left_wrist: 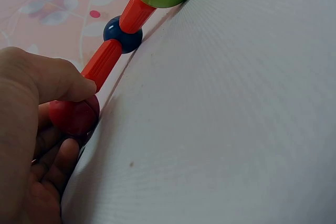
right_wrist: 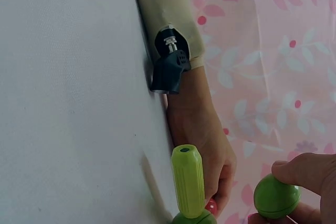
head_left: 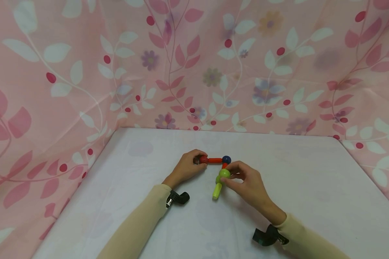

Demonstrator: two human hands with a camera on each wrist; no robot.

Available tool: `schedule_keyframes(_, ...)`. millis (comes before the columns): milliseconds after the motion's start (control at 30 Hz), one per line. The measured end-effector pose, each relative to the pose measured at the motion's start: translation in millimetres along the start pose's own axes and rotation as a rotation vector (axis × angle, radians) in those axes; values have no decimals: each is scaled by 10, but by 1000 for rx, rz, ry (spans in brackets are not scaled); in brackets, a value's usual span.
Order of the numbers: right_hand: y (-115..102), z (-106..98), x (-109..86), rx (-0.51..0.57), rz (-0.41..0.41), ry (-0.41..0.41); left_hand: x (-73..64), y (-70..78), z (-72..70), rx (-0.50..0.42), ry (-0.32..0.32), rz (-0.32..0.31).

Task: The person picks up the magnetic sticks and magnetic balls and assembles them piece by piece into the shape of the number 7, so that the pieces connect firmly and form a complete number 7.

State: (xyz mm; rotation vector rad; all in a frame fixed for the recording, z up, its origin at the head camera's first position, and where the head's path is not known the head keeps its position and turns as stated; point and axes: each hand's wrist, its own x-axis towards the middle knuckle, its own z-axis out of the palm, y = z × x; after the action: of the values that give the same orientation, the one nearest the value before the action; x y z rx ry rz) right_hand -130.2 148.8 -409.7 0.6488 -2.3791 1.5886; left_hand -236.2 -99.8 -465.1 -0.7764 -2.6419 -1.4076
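My left hand point(head_left: 187, 167) grips a red ball point(head_left: 203, 159) at one end of a toy ball-and-rod chain. From it an orange-red rod point(head_left: 215, 160) runs to a dark blue ball point(head_left: 226, 159). A second orange-red rod point(left_wrist: 137, 13) leads on to a green ball point(head_left: 218, 179), from which a yellow-green rod point(right_wrist: 188, 182) sticks out. Between thumb and fingers my right hand point(head_left: 249, 183) pinches another green ball point(right_wrist: 277, 196). In the right wrist view this ball appears apart from the chain's green one. The left palm is mostly hidden.
Under the chain lies a white-covered table point(head_left: 133, 223). Pink floral cloth point(head_left: 194, 72) hangs behind it and at the sides. A black wrist camera point(head_left: 178, 198) projects from the left sleeve, another black camera point(head_left: 267, 235) from the right.
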Motion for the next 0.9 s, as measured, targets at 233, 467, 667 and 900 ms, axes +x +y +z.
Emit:
schedule_keyframes(233,-34,70,-52,40,-14,-27,7,16,-2,2,6,-1)
schedule_keyframes(467,-66,132,-125,36,-12,-44,-8,19,2,6,-1,-6)
schedule_keyframes(667,-67,170,-183,31,-26,-47,-9,19,4,5,1,-7)
schedule_keyframes(900,-53,218,-234,18,-42,-56,-7,10,-1,9,0,-10)
